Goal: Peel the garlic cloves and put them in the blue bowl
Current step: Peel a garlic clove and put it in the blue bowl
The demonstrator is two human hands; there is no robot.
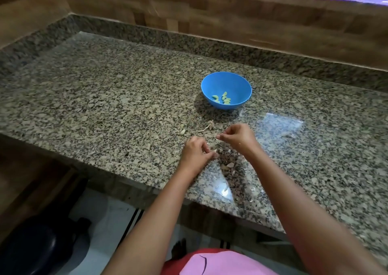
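A round blue bowl (pixel 226 89) is sitting upright on the counter, holding several peeled garlic cloves (pixel 222 98). Two more pale cloves (pixel 182 129) are lying just nearer, left of it.

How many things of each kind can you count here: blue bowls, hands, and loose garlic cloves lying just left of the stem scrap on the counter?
Blue bowl: 1
Hands: 2, left and right
Loose garlic cloves left of the stem scrap: 2
Total: 5
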